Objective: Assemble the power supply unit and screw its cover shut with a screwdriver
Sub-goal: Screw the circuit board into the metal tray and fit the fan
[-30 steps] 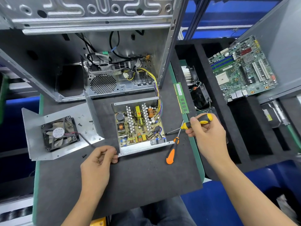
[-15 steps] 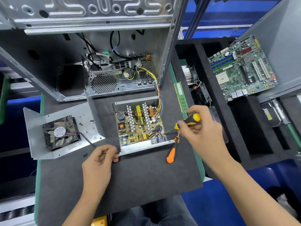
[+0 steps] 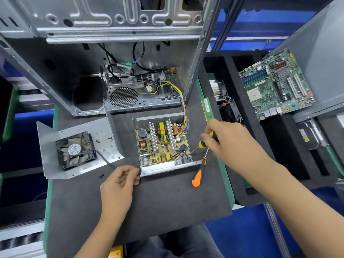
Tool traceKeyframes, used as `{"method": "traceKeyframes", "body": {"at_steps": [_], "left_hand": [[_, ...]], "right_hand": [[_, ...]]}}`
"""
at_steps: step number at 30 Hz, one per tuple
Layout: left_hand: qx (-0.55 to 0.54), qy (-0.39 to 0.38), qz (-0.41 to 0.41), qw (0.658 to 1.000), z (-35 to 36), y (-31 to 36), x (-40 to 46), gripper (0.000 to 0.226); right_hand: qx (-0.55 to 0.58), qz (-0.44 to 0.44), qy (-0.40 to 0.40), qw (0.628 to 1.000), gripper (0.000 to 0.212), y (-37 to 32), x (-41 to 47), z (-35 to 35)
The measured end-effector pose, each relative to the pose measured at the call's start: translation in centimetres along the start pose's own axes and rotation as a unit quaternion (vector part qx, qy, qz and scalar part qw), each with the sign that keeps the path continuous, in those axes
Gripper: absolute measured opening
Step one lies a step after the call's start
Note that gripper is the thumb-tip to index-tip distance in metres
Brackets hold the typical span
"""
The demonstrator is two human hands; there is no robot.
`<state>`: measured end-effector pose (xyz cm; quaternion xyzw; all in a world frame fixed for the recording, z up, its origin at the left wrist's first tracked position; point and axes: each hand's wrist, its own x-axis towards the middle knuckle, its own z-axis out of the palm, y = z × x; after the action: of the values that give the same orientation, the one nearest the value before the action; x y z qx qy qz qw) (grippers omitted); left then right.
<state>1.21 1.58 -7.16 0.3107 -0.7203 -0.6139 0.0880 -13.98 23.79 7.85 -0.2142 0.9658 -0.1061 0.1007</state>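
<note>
The open power supply unit [image 3: 161,144] lies on the dark mat, its circuit board showing. My left hand [image 3: 119,181] grips its near left corner with curled fingers. My right hand [image 3: 229,142] holds a yellow-and-black screwdriver [image 3: 202,143] whose tip points into the unit's right side, near the front corner. The unit's metal cover [image 3: 52,138], with a black fan [image 3: 76,150] mounted on it, lies flat to the left. Several loose screws [image 3: 104,139] rest on the cover, and one black screw [image 3: 101,175] sits on the mat.
An orange-handled screwdriver [image 3: 198,175] lies on the mat right of the unit. An open computer case [image 3: 111,58] stands behind, yellow wires running from it into the unit. A RAM stick [image 3: 207,108], a motherboard [image 3: 277,84] and a drive [image 3: 312,135] sit in foam trays at right.
My right hand has moved left and down with the yellow screwdriver, bringing its tip into the unit's right side. My left hand stays on the unit's corner.
</note>
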Motion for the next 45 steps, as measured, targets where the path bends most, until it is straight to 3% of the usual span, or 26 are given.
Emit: {"method": "traceKeyframes", "body": {"at_steps": [3,7,13,16,18,20,24,28,31,33,35,37,39,42,45], "left_hand": [[0.023,0.006,0.016,1.0,0.2,-0.5,0.0,0.027],[0.058,0.016,0.035,0.998,0.4,-1.2,-0.1,0.014],[0.096,0.032,0.056,0.993,0.8,-1.2,-0.3,0.011],[0.145,0.048,0.085,0.985,1.0,-1.0,-0.5,0.022],[0.175,0.05,0.099,0.978,1.3,-0.7,-0.6,0.019],[0.208,0.054,0.123,0.969,1.5,-0.6,-0.7,0.015],[0.244,0.063,0.141,0.957,1.5,-0.6,-0.3,0.013],[0.342,0.052,0.155,0.925,1.9,-0.3,-0.2,0.012],[0.382,0.049,0.173,0.907,2.1,0.0,-0.2,0.013],[0.392,0.054,0.171,0.902,2.1,0.3,-0.1,0.014],[0.402,0.058,0.176,0.897,2.1,0.3,-0.1,0.012],[0.404,0.059,0.184,0.894,2.1,0.4,-0.2,0.021],[0.407,0.057,0.19,0.891,2.2,0.6,-0.3,0.034],[0.432,0.072,0.189,0.879,2.3,0.4,-0.1,0.012],[0.439,0.062,0.175,0.879,2.4,0.2,0.0,0.019]], "right_hand": [[-0.143,0.032,-0.052,0.988,0.04,-0.3,0.3,-0.7],[-0.042,-0.031,-0.139,0.989,0.02,-0.3,0.7,-1.6],[-0.233,-0.021,-0.14,0.962,0.027,-0.6,1.1,-1.6],[-0.13,-0.015,-0.191,0.973,0.027,-0.5,1.3,-2.1],[-0.09,-0.046,-0.182,0.978,0.021,-0.6,1.4,-2.1],[-0.156,-0.077,-0.16,0.972,0.022,-0.4,1.4,-1.9],[-0.235,-0.049,-0.184,0.953,0.028,-0.5,1.6,-1.9],[-0.264,-0.129,-0.219,0.93,0.03,0.3,1.5,-1.8],[-0.286,-0.195,-0.242,0.906,0.014,0.5,1.8,-2.0],[-0.259,-0.259,-0.228,0.902,0.033,0.7,1.8,-1.9],[-0.229,-0.293,-0.187,0.909,0.039,0.9,1.9,-2.0],[-0.233,-0.3,-0.181,0.907,0.042,1.1,2.0,-1.7],[-0.26,-0.278,-0.176,0.908,0.028,1.4,2.1,-1.4],[-0.288,-0.223,-0.18,0.914,0.025,0.9,2.0,-1.4],[-0.277,-0.232,-0.192,0.912,0.021,0.8,1.9,-1.0]]}}
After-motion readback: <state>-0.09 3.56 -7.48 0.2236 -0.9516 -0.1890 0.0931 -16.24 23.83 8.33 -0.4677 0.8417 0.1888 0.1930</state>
